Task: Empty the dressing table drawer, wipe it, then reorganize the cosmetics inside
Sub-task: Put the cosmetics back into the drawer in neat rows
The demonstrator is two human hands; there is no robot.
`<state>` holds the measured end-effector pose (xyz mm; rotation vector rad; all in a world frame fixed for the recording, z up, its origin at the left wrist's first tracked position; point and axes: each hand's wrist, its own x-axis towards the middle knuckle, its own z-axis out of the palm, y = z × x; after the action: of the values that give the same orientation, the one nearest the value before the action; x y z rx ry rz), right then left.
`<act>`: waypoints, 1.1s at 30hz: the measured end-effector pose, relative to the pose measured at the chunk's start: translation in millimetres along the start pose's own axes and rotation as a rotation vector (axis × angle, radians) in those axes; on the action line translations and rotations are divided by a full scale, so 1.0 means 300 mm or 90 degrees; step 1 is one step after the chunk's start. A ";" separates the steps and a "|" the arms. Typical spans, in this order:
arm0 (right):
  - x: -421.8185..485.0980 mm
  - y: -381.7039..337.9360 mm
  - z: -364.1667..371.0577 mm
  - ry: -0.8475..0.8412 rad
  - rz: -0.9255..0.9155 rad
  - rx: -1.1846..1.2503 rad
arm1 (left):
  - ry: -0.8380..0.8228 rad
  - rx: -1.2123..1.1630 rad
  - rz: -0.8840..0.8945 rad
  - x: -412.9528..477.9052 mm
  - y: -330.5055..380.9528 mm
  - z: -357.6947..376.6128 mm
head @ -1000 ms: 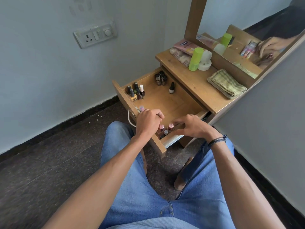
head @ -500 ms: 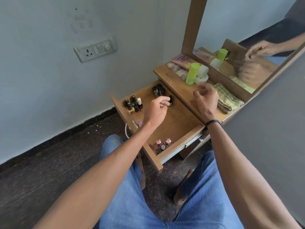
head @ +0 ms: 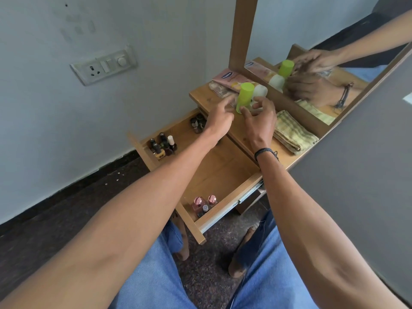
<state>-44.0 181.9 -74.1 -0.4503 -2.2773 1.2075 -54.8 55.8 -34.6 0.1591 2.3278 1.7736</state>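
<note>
Surroundings: folded cloth (head: 292, 133) on the bench (head: 201, 98), right of both hands; pink packets (head: 229, 78) behind; mirror (head: 312, 36) at the back.
In the way: white jar (head: 260, 91) just beside the green bottle (head: 244, 97).
Green bottle: on the bench, upright, long axis vertical.
Drawer (head: 223, 172): pulled out below the bench; nail polish bottles (head: 162, 146) upright in its corners.
Left hand (head: 219, 118): blurred, fingers stretched, empty, just left of the bottle.
Right hand (head: 259, 119): fingers half-curled at the bottle's base; cannot tell if it grips.

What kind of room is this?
Probably a bedroom dressing corner: a wooden dressing table with a mirror, an open drawer of nail polish bottles, and a folded cloth on top.
</note>
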 end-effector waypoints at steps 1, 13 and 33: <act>0.001 0.001 0.001 -0.002 -0.002 -0.001 | 0.000 -0.005 0.004 0.001 -0.002 0.008; 0.000 -0.003 -0.006 -0.004 0.033 0.038 | -0.008 -0.016 -0.014 0.035 -0.028 0.013; -0.128 -0.086 -0.021 -0.242 -0.165 -0.018 | 0.048 -0.080 -0.003 -0.141 -0.177 -0.189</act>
<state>-10.4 152.3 -60.6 0.0758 -2.5718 1.2080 -24.7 -20.7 -67.0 0.0684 2.2550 1.9495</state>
